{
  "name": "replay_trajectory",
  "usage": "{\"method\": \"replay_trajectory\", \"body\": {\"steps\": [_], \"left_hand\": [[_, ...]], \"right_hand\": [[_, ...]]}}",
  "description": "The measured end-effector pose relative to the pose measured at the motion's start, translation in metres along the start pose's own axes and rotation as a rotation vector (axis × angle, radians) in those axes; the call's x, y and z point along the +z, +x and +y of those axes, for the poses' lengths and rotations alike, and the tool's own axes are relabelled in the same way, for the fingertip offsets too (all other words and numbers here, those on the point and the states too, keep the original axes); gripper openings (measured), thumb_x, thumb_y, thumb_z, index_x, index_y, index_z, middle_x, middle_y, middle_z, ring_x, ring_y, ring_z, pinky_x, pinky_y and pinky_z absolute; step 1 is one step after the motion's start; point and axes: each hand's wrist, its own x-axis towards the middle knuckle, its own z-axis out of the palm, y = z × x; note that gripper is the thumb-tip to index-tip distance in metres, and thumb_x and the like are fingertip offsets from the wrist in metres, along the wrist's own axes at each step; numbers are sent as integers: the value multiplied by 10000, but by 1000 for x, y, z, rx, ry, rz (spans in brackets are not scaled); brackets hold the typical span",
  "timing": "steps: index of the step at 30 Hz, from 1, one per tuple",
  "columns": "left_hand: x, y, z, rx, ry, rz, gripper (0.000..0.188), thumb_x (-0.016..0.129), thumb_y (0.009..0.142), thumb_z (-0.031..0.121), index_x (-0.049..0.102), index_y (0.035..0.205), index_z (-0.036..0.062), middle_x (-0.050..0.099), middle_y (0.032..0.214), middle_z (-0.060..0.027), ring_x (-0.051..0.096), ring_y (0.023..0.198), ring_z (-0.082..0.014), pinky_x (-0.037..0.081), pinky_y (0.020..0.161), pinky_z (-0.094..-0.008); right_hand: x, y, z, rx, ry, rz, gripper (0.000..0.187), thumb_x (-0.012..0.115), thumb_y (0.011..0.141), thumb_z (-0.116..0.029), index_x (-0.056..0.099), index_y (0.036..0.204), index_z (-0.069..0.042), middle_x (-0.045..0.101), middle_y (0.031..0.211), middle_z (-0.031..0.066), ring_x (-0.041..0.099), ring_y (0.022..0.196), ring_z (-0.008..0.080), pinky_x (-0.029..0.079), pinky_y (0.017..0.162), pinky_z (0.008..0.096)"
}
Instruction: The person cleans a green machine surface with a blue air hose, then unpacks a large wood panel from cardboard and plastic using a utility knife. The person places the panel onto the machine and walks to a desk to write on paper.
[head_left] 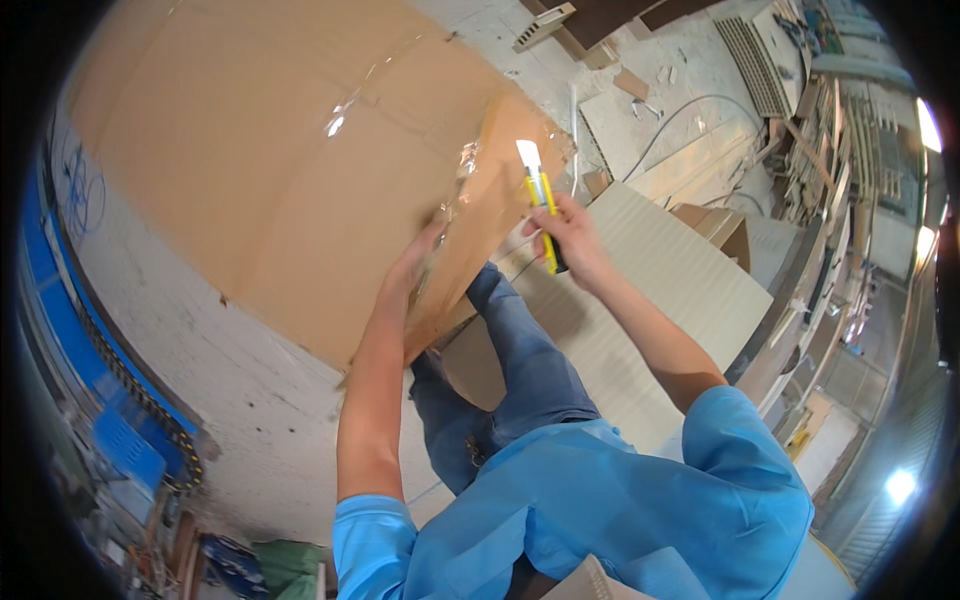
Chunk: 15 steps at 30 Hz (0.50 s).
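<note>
A large brown cardboard sheet (240, 170) lies in front of me, with strips of clear shiny tape on it. Along its near right side a cardboard flap (487, 200) stands folded up, its edge ragged with tape. My left hand (424, 247) grips this flap at its taped edge; some of its fingers are hidden or blurred. Closed around a yellow and black utility knife (548, 222), my right hand (575, 236) is to the right of the flap. The knife's wide, pale blade points away from me, apart from the cardboard.
A light wood-grain panel (650, 290) lies under and right of my right forearm. Blue machinery with a dark cable chain (125, 370) runs along the left. Stacked wood strips (815, 165), a grey hose (690, 103) and scraps lie at the far right.
</note>
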Motion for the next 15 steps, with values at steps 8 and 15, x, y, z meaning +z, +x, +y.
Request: {"method": "replay_trajectory", "body": {"steps": [8, 15], "left_hand": [[30, -12, -25, 87, 175, -113, 712, 498, 989, 558, 436, 1500, 66, 476, 1496, -90, 395, 1393, -214, 305, 1153, -354], [51, 30, 112, 81, -122, -111, 451, 521, 1021, 308, 548, 1388, 47, 637, 1297, -74, 629, 1088, -161, 508, 899, -303]], "right_hand": [[-170, 98, -21, -45, -302, 221, 305, 603, 987, -271, 588, 1172, -30, 687, 843, 104, 653, 619, 183, 525, 554, 326], [-183, 193, -5, -128, -1164, 36, 352, 607, 930, -355, 638, 1196, -125, 707, 1011, 173, 659, 990, 377, 518, 822, 491]]}}
